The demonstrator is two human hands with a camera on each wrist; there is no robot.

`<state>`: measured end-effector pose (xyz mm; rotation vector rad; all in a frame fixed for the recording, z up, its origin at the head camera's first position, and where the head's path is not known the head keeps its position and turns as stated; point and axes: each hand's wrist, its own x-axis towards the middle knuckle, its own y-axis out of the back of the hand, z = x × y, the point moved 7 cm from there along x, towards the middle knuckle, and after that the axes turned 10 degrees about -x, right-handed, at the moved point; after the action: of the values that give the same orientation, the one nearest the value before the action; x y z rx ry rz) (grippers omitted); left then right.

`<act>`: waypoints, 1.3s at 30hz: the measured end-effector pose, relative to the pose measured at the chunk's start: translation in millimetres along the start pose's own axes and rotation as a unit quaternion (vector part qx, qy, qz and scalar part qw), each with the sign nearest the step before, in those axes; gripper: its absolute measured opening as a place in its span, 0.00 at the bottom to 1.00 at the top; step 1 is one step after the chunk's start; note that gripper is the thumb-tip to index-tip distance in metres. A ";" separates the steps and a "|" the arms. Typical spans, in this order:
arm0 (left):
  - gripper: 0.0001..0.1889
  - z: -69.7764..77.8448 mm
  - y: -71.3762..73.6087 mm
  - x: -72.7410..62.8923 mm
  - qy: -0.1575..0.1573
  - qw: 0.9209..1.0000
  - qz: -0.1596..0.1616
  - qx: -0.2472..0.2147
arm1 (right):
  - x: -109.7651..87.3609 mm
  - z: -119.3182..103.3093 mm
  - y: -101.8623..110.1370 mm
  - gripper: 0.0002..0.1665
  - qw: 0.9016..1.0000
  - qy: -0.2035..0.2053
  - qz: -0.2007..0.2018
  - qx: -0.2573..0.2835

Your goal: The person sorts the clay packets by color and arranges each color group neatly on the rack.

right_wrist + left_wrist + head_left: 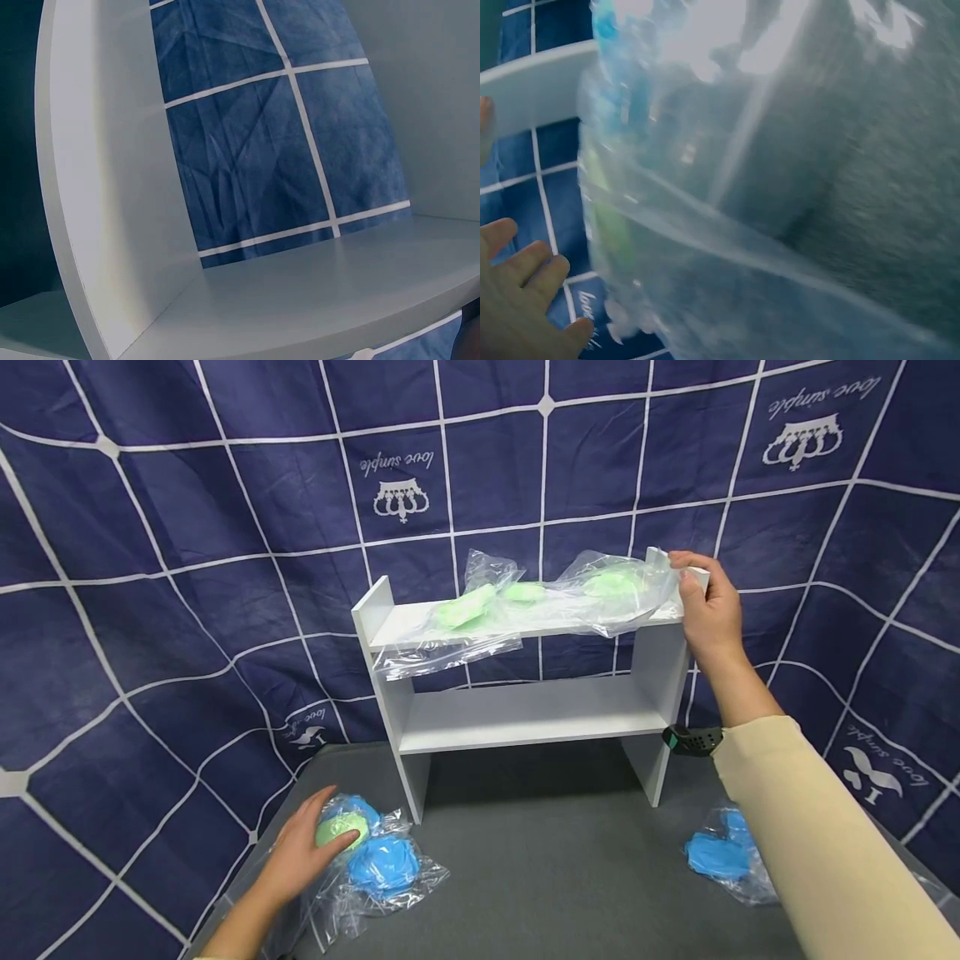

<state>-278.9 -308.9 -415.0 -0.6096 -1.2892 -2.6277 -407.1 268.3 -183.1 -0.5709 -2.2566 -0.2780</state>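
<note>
A small white two-tier shelf point(525, 714) stands against the patterned cloth. Clear plastic bags with light green contents point(615, 582) lie along its top board, one bag's edge drooping over the front. At the shelf's top right corner, my right hand point(712, 606) grips the end panel, fingers over its upper edge and thumb in front, beside a bag. My left hand point(303, 843) is low at the left, fingers and thumb spread beside a bag with a green bundle point(343, 832) and blue bundles point(384, 865). In the left wrist view, clear plastic point(705, 187) fills the middle, apart from the fingertips.
Another clear bag with blue contents point(718, 856) lies on the dark grey surface point(540, 860) at the right, partly behind my right sleeve point(832, 835). Blue cloth point(495, 468) with white lines hangs behind and at both sides. The lower board point(532, 714) spans the shelf's side panels.
</note>
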 end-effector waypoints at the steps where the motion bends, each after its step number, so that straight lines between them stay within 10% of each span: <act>1: 0.43 -2.9 -0.5 -1.2 0.000 1.000 0.001 0.005 | -0.1 0.1 0.5 0.14 1.000 -0.001 0.001 0.002; 17: 0.49 -32.9 -16.5 -15.9 0.035 0.999 -0.039 0.007 | -7.4 -11.8 0.9 0.13 1.000 0.003 -0.005 0.006; 39: 0.37 -33.6 -18.3 -10.8 0.017 0.999 -0.024 0.027 | -14.8 -30.2 0.2 0.13 1.000 0.017 -0.008 0.012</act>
<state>-284.6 -324.4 -451.1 -0.5301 -1.3761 -2.6209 -378.8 252.8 -173.7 -0.5323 -2.2303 -0.2652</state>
